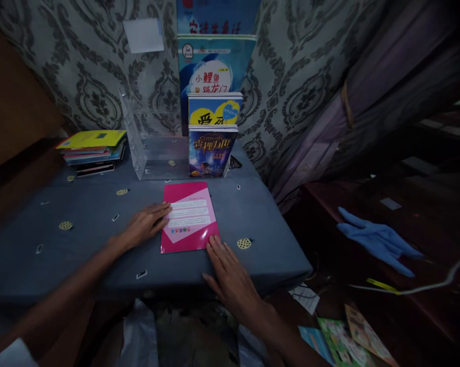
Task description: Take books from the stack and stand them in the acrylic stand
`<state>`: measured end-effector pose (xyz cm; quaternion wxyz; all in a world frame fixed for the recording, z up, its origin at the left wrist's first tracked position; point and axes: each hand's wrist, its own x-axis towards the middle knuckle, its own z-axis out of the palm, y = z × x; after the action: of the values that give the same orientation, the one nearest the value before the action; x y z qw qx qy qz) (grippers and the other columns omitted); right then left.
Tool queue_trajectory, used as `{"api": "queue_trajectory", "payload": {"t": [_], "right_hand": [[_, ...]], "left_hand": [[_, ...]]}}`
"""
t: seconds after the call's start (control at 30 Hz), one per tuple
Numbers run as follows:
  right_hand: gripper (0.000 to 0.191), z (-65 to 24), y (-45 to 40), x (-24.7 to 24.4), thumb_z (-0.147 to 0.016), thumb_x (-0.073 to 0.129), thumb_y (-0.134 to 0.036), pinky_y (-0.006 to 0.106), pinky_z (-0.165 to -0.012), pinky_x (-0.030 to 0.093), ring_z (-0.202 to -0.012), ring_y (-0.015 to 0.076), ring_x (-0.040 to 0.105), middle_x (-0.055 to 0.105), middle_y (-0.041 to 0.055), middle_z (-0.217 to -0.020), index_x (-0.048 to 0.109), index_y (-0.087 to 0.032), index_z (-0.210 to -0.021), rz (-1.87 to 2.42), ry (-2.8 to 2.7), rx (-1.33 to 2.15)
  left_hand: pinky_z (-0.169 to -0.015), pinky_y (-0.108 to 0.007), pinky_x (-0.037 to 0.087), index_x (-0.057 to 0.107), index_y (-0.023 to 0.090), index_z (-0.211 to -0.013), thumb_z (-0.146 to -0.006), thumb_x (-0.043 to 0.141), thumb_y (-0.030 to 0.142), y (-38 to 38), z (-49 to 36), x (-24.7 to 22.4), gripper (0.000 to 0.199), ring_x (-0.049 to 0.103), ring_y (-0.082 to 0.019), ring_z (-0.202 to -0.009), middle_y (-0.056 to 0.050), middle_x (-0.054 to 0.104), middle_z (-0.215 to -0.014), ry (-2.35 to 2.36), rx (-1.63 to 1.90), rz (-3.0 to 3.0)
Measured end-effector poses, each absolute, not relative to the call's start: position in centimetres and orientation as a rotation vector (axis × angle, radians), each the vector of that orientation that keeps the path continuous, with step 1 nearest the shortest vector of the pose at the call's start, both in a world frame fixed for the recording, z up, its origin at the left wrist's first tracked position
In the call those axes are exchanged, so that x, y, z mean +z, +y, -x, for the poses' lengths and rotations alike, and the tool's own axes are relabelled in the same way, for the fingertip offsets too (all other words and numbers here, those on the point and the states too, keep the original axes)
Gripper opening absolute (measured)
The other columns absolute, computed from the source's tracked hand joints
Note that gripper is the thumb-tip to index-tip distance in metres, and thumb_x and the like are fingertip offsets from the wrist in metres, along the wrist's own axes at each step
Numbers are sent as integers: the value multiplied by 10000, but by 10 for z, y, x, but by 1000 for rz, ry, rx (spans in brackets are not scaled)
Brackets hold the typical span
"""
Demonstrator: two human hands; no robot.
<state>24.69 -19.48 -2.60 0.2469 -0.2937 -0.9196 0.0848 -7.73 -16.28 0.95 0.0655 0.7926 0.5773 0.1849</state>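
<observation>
Touching flat pink book [189, 219] with left hand [145, 224] and right hand [233, 278], fingers extended, ungrasped | Apparently partway: standing books [213, 153] in clear rack [161, 171], pink book outside

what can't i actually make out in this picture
All in the head view:
Flat glossy pink rectangular book: fine print too small to read; underside hidden against the blue-grey cloth-covered table; near right corner partly covered by the right hand.
Tall blue rectangular book at the top: cut off by the picture's upper edge.
Blue-and-yellow rectangular book: lower cover hidden behind the dark-blue rectangular book.
</observation>
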Motion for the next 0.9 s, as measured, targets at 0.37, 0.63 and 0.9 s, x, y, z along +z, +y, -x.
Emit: {"api": "queue_trajectory", "payload": {"t": [0.37, 0.63, 0.9], "right_hand": [[819, -246, -196, -23, -959, 541, -234, 519, -1124, 484, -1452, 302, 402, 399, 186, -1572, 63, -154, -1619, 816, -2501, 193], [763, -246, -198, -18, -942, 550, -201, 499, -1095, 515, -1443, 304, 419, 423, 195, -1559, 172, -108, -1598, 841, -2507, 152], [587, -234, -213, -10, -913, 641, -297, 505, -1055, 542, -1343, 331, 536, 547, 185, -1467, 488, -105, -1446, 840, -2580, 173]], "left_hand": [[-1168, -491, 356, 543, 119, -1408, -999, 421, 427, -72, 77, 2, 527, 501, -330, -1369, -178, 508, -1495, 1842, 379, -2465], [-1223, -430, 256, 445, 137, -1493, -1038, 353, 428, -50, 23, -8, 548, 334, -257, -1490, -141, 412, -1577, 1720, 301, -2573], [-1231, -460, 218, 387, 161, -1534, -1052, 310, 438, -49, -6, 0, 561, 259, -240, -1521, -118, 331, -1619, 1495, 209, -2616]]}}
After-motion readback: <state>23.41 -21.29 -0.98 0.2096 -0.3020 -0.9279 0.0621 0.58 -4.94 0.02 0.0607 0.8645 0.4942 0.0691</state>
